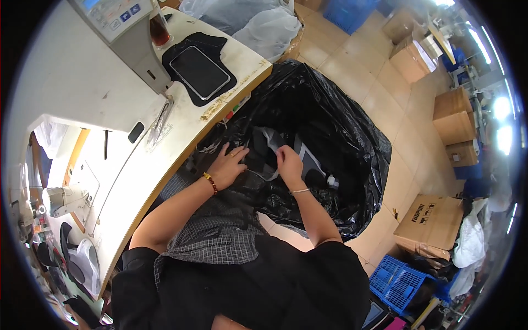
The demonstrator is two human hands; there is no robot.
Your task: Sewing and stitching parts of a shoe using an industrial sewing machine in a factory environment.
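Both my hands are down inside a large container lined with a black plastic bag [369,132]. My right hand [290,166] has its fingers pinched on the edge of a thin grey piece [267,135], which looks like cut fabric. Its lower part lies among dark pieces in the bag. My left hand [226,166] rests at the left side of the bag, fingers spread over dark material, gripping nothing I can see. To the right of my right hand lie a pale-edged grey piece [311,159] and a small white object [332,181].
A sewing machine [129,44] stands on the white worktable [181,124] at left. On the table lies a black fabric piece with a metal-framed plate [199,72]; a glass of dark liquid [159,32] stands behind. Cardboard boxes [429,223] and a blue crate [399,283] stand at right.
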